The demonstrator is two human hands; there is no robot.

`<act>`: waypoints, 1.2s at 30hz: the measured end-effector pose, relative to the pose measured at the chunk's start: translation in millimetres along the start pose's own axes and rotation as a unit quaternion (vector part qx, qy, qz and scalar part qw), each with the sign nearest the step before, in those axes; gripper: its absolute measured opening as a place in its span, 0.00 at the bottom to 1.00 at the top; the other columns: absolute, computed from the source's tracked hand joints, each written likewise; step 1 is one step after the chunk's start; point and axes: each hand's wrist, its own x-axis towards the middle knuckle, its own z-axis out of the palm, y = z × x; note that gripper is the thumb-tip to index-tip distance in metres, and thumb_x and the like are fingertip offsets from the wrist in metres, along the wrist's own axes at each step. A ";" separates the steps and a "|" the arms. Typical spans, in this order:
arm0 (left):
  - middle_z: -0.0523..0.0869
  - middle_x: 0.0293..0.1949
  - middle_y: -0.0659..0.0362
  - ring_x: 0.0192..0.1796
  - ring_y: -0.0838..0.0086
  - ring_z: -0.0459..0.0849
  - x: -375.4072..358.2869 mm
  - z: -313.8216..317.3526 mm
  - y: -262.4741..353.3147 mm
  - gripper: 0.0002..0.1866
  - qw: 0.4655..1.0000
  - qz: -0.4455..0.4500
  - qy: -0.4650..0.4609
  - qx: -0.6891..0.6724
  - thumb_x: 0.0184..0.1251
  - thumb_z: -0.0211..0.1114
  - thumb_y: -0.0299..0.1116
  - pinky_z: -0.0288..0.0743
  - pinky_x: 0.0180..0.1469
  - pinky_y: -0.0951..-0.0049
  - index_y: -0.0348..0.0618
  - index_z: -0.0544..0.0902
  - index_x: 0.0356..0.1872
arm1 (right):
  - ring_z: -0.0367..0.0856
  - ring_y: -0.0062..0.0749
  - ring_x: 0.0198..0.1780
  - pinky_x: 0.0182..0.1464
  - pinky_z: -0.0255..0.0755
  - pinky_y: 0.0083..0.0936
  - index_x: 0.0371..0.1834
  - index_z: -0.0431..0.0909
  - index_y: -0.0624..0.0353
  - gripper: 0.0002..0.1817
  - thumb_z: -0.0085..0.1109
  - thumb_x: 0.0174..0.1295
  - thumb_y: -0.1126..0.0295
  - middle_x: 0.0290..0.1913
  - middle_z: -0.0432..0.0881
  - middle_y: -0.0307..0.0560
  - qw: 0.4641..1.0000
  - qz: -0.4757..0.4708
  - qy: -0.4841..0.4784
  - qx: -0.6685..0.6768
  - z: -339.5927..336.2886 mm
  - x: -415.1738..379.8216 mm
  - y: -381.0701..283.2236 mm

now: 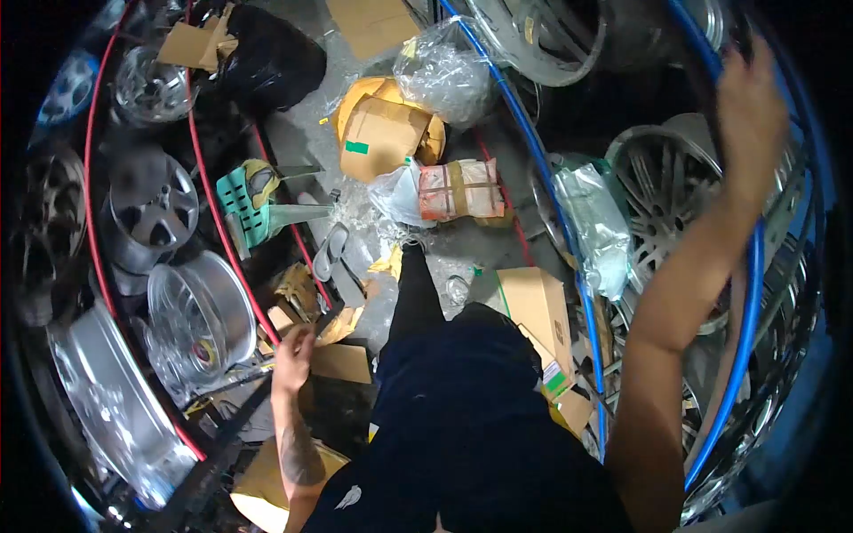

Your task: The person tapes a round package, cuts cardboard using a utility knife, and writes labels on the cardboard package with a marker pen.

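My left hand [292, 359] is at the lower end of a red rack rail [233, 253], its fingers curled in at the rail beside a dark upright [235, 422]. Behind it are a silver wheel rim [206, 320] and another long, wide rim [120, 404] partly covered in clear plastic. My right arm stretches far up to the right. Blurred by motion, my right hand [752, 107] overlaps the blue rack rail [697, 40] in this view, and its fingertips are smeared against the dark background. Below that hand, a multi-spoke wheel rim [662, 195] rests on the right rack.
On the floor ahead lie a cardboard box [382, 138], a taped parcel [460, 190] and a clear plastic bag [447, 75]. A teal plastic stool [249, 209] lies tipped by the left rack. A black bag [271, 58] stands farther back; an upright carton [538, 315] is beside my legs.
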 end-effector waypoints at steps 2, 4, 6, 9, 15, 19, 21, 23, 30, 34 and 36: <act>0.89 0.46 0.53 0.51 0.73 0.86 66.4 1.9 39.3 0.13 0.997 0.004 -0.064 0.045 0.79 0.62 0.32 0.78 0.55 0.71 0.35 0.82 0.56 | 0.80 0.63 0.61 0.61 0.75 0.48 0.73 0.72 0.48 0.26 0.47 0.75 0.53 0.58 0.84 0.62 0.999 0.027 0.009 -0.029 2.2 -5.8 -17.9; 0.89 0.44 0.53 0.47 0.73 0.86 151.3 14.8 32.6 0.13 0.985 0.090 -0.139 0.054 0.78 0.61 0.31 0.78 0.53 0.72 0.35 0.82 0.56 | 0.81 0.62 0.61 0.59 0.75 0.48 0.71 0.73 0.50 0.25 0.48 0.75 0.55 0.57 0.84 0.62 0.994 0.036 0.014 -0.102 0.9 -8.5 -34.9; 0.88 0.38 0.54 0.40 0.74 0.85 226.6 28.6 46.5 0.14 0.969 0.106 -0.222 -0.004 0.78 0.59 0.33 0.78 0.47 0.71 0.36 0.83 0.56 | 0.87 0.52 0.56 0.57 0.78 0.38 0.68 0.77 0.52 0.21 0.55 0.74 0.60 0.53 0.87 0.60 0.988 0.090 0.018 -0.120 -0.3 -9.1 -44.2; 0.88 0.37 0.51 0.38 0.70 0.85 336.4 48.3 88.1 0.14 0.947 0.179 -0.247 0.103 0.77 0.58 0.32 0.79 0.45 0.67 0.37 0.84 0.55 | 0.90 0.44 0.52 0.55 0.79 0.34 0.61 0.82 0.58 0.19 0.59 0.72 0.60 0.48 0.89 0.59 0.995 0.047 0.037 -0.083 1.0 -7.4 -22.7; 0.91 0.46 0.44 0.50 0.52 0.90 572.3 118.2 130.0 0.14 0.882 0.310 -0.284 0.213 0.71 0.64 0.34 0.82 0.53 0.59 0.38 0.86 0.52 | 0.84 0.29 0.45 0.55 0.77 0.30 0.60 0.83 0.63 0.18 0.58 0.74 0.64 0.44 0.89 0.49 0.995 0.090 0.042 0.003 14.1 -9.6 -21.8; 0.91 0.43 0.45 0.48 0.52 0.91 691.1 169.7 123.2 0.14 0.902 0.272 -0.233 0.242 0.64 0.64 0.34 0.83 0.51 0.59 0.42 0.88 0.47 | 0.84 0.29 0.45 0.54 0.77 0.30 0.60 0.83 0.63 0.18 0.58 0.74 0.64 0.44 0.89 0.49 0.991 0.081 0.023 -0.106 39.9 -43.2 -31.7; 0.91 0.43 0.46 0.48 0.53 0.91 724.4 187.0 116.5 0.13 0.910 0.236 -0.212 0.266 0.64 0.64 0.34 0.83 0.52 0.60 0.43 0.88 0.47 | 0.84 0.29 0.45 0.54 0.77 0.30 0.60 0.82 0.63 0.18 0.58 0.74 0.64 0.44 0.89 0.50 0.988 0.071 0.000 -0.137 52.1 -68.7 -49.8; 0.91 0.45 0.48 0.50 0.54 0.90 746.4 202.1 110.3 0.12 0.914 0.218 -0.227 0.258 0.67 0.64 0.33 0.83 0.54 0.60 0.42 0.88 0.48 | 0.84 0.29 0.45 0.54 0.77 0.30 0.60 0.82 0.64 0.18 0.58 0.74 0.65 0.44 0.88 0.50 0.987 0.069 -0.021 -0.145 70.0 -90.0 -64.7; 0.92 0.46 0.52 0.50 0.59 0.91 774.2 252.8 132.1 0.14 0.693 0.376 -0.235 0.568 0.63 0.66 0.36 0.83 0.51 0.58 0.45 0.90 0.47 | 0.83 0.30 0.45 0.54 0.77 0.31 0.60 0.81 0.64 0.18 0.57 0.74 0.65 0.45 0.88 0.51 0.980 0.094 -0.090 -0.150 116.5 -153.9 -107.0; 0.92 0.47 0.53 0.50 0.63 0.91 735.5 336.4 99.6 0.14 0.693 0.403 -0.233 0.551 0.65 0.65 0.36 0.82 0.51 0.58 0.47 0.90 0.49 | 0.83 0.31 0.45 0.53 0.77 0.31 0.61 0.81 0.65 0.18 0.57 0.74 0.66 0.45 0.88 0.52 0.976 0.113 -0.122 -0.142 131.6 -177.9 -116.6; 0.92 0.46 0.53 0.49 0.64 0.91 734.6 384.1 86.6 0.14 0.748 0.371 -0.195 0.515 0.65 0.65 0.36 0.82 0.50 0.59 0.47 0.90 0.48 | 0.83 0.31 0.45 0.53 0.76 0.31 0.61 0.81 0.65 0.18 0.56 0.74 0.66 0.45 0.87 0.52 0.974 0.122 -0.129 -0.138 136.5 -186.7 -119.5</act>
